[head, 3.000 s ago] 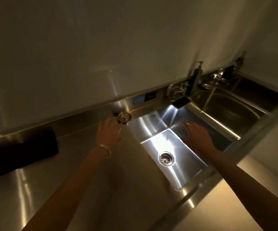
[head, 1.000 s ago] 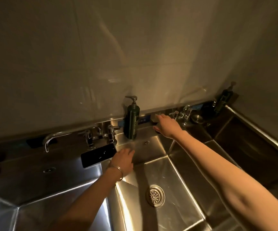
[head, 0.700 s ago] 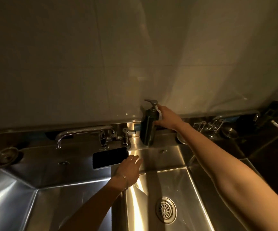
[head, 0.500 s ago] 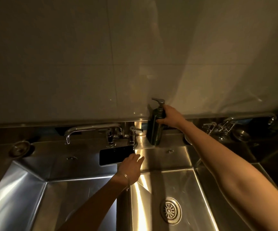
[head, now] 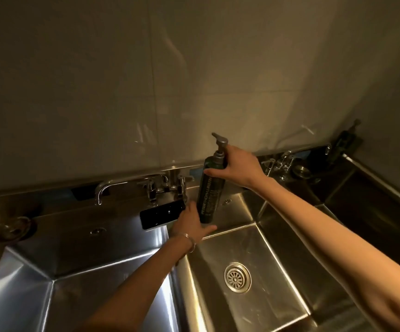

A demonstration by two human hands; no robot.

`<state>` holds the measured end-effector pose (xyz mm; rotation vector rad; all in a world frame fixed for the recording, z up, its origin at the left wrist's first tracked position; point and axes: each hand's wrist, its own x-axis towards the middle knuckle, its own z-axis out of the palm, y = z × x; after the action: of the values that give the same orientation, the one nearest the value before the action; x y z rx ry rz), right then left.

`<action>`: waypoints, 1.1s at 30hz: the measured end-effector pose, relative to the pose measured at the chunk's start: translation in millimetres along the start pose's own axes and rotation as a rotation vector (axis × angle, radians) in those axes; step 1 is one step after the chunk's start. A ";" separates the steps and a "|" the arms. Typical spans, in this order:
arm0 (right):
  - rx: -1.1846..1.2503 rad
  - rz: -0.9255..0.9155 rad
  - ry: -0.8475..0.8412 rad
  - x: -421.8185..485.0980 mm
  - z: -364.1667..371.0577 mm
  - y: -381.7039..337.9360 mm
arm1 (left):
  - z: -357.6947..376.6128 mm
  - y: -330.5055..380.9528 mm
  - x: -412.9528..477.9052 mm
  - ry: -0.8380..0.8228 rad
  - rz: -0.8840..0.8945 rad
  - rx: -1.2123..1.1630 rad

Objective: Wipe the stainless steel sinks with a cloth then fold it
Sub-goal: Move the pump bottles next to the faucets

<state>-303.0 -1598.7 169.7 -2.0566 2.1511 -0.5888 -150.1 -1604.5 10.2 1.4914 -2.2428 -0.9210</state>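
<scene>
The right hand (head: 239,167) clasps the pump bottle (head: 210,188) near its neck (tilted); just below, the left hand (head: 189,224) lies spread, touching its base.

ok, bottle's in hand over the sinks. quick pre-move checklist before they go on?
1. Right hand grip on the dark pump bottle: ok, fingers wrap its shoulder just below the pump.
2. Bottle attitude: ok, near upright, slightly tilted, base off the ledge.
3. Left hand ready under the bottle: ok, open by its base; contact cannot tell.
4. Black phone on the divider ledge: not ok, right beside the left hand and overhanging the left basin, easily knocked in.
5. Cloth for wiping: not ok, none in view.
6. Middle basin with the drain strainer: ok, nothing lying in it.
</scene>
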 end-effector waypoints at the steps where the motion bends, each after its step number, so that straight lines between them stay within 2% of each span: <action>1: 0.007 0.012 0.006 -13.6 -3.1 -12.8 | -3.8 -1.7 -11.4 0.004 0.006 -0.053; 5: 0.085 0.096 -0.018 -65.0 -7.9 -63.7 | -25.3 -18.3 -66.3 -0.006 0.093 -0.103; 9: 0.253 0.054 -0.190 -105.1 -17.9 -111.4 | -53.0 -43.9 -121.1 -0.033 0.120 -0.085; 14: 0.122 -0.051 -0.250 -137.7 -19.4 -164.8 | -85.8 -73.7 -174.0 -0.091 0.154 -0.125; 19: 0.179 -0.078 -0.292 -163.0 -0.6 -203.8 | -103.7 -109.2 -223.9 -0.134 0.120 -0.154; 23: 0.213 -0.145 -0.339 -187.7 16.6 -240.0 | -119.2 -131.1 -270.0 -0.072 0.045 -0.162; 29: 0.274 -0.280 -0.381 -214.1 41.8 -301.8 | -139.0 -165.3 -351.5 0.106 -0.121 -0.316; 33: 0.275 -0.363 -0.376 -226.0 60.2 -350.2 | -160.4 -194.5 -390.2 0.193 -0.187 -0.262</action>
<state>63.3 -1392.4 194.0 -2.1977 1.4236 -0.4528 242.4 -1358.4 44.2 1.6091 -1.7954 -1.0305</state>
